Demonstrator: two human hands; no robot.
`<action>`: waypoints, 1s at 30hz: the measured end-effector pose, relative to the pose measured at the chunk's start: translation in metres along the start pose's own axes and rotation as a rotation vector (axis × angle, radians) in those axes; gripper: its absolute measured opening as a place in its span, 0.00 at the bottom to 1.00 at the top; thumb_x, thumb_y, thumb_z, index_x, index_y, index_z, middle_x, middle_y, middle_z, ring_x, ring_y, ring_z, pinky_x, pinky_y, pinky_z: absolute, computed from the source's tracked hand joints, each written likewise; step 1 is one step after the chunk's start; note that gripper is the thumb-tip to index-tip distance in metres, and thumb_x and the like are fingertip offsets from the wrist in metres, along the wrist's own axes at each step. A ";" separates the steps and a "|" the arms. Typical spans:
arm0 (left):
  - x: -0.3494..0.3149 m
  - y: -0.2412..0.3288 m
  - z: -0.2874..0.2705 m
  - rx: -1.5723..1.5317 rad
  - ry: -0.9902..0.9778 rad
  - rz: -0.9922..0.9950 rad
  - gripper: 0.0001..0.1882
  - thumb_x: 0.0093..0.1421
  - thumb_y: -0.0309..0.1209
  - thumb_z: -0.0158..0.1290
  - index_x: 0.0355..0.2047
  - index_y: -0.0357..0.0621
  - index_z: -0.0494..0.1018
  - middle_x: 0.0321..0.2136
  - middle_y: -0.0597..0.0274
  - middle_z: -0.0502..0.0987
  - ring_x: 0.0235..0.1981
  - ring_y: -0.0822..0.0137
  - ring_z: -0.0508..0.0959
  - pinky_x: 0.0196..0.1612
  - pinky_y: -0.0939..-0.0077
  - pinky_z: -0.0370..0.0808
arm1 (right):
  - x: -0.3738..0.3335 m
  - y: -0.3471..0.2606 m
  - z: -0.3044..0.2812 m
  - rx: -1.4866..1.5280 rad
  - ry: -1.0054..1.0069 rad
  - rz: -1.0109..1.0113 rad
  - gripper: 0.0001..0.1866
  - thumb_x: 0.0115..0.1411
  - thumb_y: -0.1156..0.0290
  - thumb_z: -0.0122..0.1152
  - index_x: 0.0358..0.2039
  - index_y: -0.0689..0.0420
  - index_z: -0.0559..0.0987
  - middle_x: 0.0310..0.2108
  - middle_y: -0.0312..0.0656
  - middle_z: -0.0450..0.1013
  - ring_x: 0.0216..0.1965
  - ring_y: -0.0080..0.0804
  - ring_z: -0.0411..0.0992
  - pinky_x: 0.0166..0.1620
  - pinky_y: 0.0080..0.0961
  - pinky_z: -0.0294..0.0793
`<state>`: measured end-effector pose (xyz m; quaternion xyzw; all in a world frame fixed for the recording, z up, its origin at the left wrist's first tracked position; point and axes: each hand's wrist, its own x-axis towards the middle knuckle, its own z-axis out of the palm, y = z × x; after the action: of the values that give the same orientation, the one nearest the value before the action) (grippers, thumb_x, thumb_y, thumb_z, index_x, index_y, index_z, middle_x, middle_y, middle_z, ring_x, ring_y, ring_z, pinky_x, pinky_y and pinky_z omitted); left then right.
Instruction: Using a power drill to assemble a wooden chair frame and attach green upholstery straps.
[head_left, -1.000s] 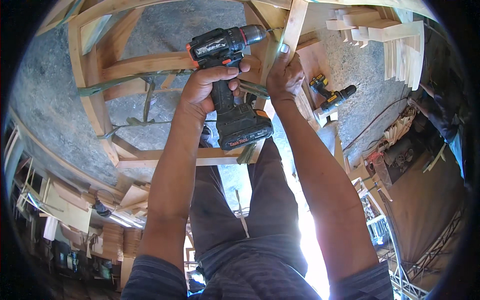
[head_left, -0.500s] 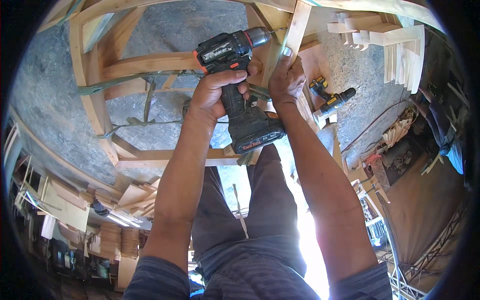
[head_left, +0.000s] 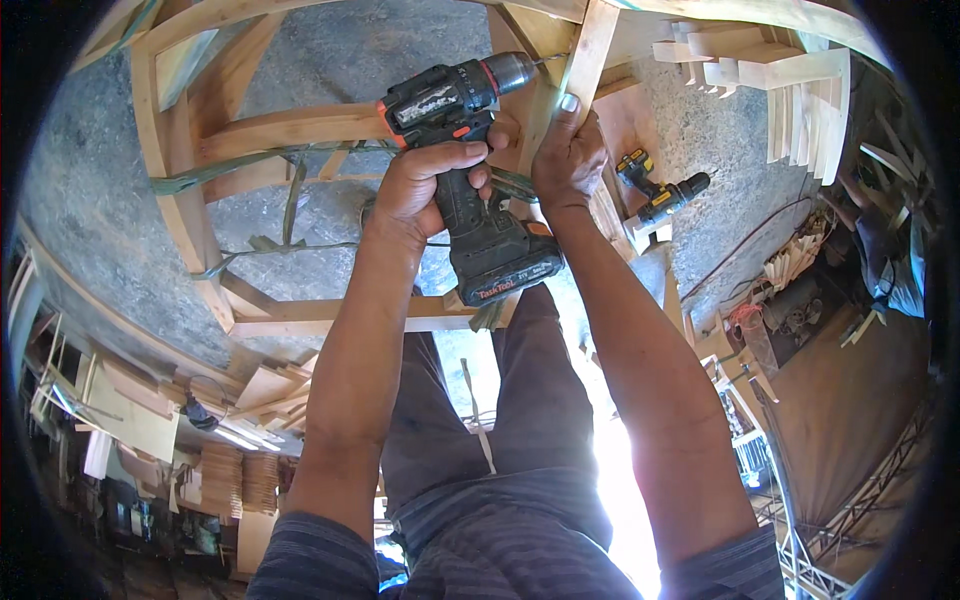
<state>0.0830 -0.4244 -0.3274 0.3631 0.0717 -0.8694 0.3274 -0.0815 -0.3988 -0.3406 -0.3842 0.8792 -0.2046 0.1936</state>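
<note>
My left hand is wrapped round the grip of a black and orange cordless drill, its battery pack hanging low. The drill points right, and its thin bit reaches the edge of a pale wooden bar of a chair-like frame. Whether the bit is inside the wood I cannot tell. Just below that spot my right hand is closed round the bar, thumb pointing up along it and the other fingers mostly hidden.
Wooden rails of the frame, tied with green strips, spread to the left. A second drill, black and yellow, lies to the right. Curved wooden pieces are stacked at the far right; boards lie at lower left.
The drill and my left hand have shifted slightly left, and more of the bit shows beside the bar. My right hand keeps its hold on the bar.
</note>
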 end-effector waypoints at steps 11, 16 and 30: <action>-0.001 -0.002 -0.004 -0.009 -0.001 -0.028 0.18 0.51 0.19 0.56 0.44 0.31 0.73 0.34 0.53 0.80 0.19 0.72 0.74 0.24 0.76 0.73 | -0.001 0.001 0.000 0.018 -0.028 0.046 0.23 0.69 0.55 0.44 0.31 0.62 0.77 0.20 0.51 0.72 0.18 0.47 0.67 0.24 0.42 0.66; 0.002 -0.003 -0.005 -0.011 -0.033 -0.066 0.17 0.52 0.21 0.56 0.43 0.31 0.73 0.34 0.54 0.80 0.20 0.73 0.73 0.26 0.73 0.74 | -0.001 -0.008 -0.005 0.027 0.002 0.109 0.25 0.68 0.52 0.45 0.29 0.62 0.76 0.20 0.52 0.72 0.18 0.49 0.68 0.24 0.44 0.67; -0.001 0.001 -0.014 0.041 -0.036 -0.008 0.21 0.54 0.20 0.54 0.50 0.31 0.68 0.40 0.53 0.77 0.22 0.71 0.72 0.28 0.72 0.74 | -0.005 0.003 0.013 -0.101 -0.061 0.008 0.26 0.65 0.49 0.48 0.29 0.63 0.77 0.22 0.57 0.73 0.20 0.52 0.71 0.23 0.46 0.68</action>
<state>0.0929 -0.4197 -0.3366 0.3537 0.0492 -0.8784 0.3177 -0.0737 -0.3961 -0.3522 -0.3961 0.8836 -0.1477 0.2014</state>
